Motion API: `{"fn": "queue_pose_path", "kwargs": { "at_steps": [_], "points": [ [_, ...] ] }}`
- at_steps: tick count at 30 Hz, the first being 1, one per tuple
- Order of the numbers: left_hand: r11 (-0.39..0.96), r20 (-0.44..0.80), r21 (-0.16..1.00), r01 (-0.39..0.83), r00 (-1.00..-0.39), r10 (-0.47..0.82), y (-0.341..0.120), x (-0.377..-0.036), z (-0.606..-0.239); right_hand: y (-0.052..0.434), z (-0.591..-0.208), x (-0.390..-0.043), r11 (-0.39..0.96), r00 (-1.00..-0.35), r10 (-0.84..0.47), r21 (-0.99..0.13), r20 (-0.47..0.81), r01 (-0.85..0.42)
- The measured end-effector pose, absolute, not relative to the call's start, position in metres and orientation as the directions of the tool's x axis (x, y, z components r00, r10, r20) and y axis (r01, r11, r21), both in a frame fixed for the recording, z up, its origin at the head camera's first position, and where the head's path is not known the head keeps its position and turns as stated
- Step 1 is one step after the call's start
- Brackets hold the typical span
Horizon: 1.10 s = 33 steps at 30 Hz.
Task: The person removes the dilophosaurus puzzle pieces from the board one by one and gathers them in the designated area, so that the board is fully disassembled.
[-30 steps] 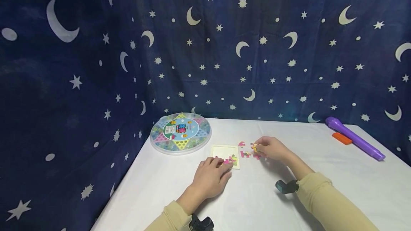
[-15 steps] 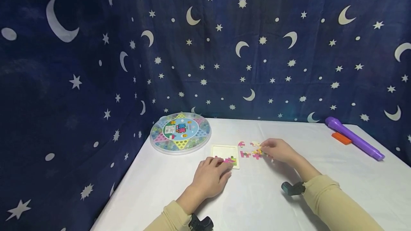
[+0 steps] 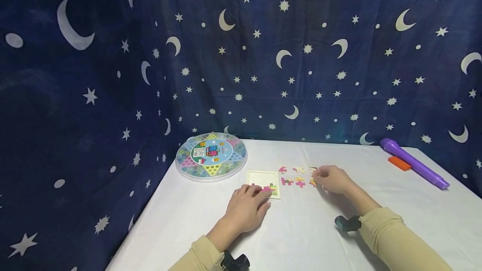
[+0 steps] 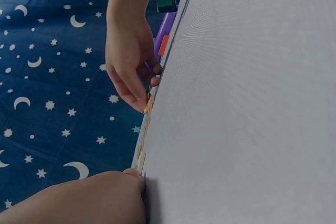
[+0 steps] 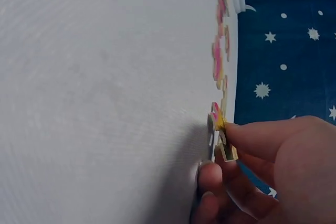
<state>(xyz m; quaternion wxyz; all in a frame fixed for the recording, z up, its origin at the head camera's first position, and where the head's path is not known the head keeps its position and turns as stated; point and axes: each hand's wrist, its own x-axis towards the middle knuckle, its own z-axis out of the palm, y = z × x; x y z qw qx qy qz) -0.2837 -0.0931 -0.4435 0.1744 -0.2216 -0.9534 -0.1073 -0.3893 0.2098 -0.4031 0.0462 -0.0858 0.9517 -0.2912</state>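
Puzzle pieces sorted on a white tabletop [image 3: 414, 221]

From my remote seat: the left hand [image 3: 246, 209] lies flat, fingers spread on the pale square puzzle tray [image 3: 263, 177]; the loose, flat, knobbed pieces [image 3: 293, 181] lie beside it; my right hand [image 3: 333, 179] pinches a yellow piece [image 5: 218, 123]. I judge a light, level grip serves best.

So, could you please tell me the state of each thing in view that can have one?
Left hand: flat, fingertips resting on the puzzle tray.
Right hand: pinching a puzzle piece at the table surface.
Puzzle tray: lying flat, mostly unfilled, a few pieces at its near edge.
Loose pieces: scattered flat beside the tray.
Round game box: closed, lying flat.
Purple torch: lying on its side.
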Motion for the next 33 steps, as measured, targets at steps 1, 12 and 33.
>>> {"fn": "queue_pose_path", "kwargs": {
  "at_steps": [1,12,33],
  "points": [
    [0.877,0.383,0.128,0.462,-0.839,0.386,-0.093,-0.284,-0.444,0.21,-0.403,-0.389,0.827,-0.981,-0.193,-0.542,-0.027,-0.148],
    [0.874,0.405,0.128,0.469,-0.829,0.385,-0.094,-0.284,-0.444,0.205,-0.401,-0.389,0.843,-0.983,-0.183,-0.512,0.016,-0.166],
    [0.867,0.518,0.125,0.483,-0.777,0.358,-0.099,-0.285,-0.44,0.133,-0.398,-0.381,0.8,-0.962,-0.247,-0.535,0.118,-0.271]
  ]
}}
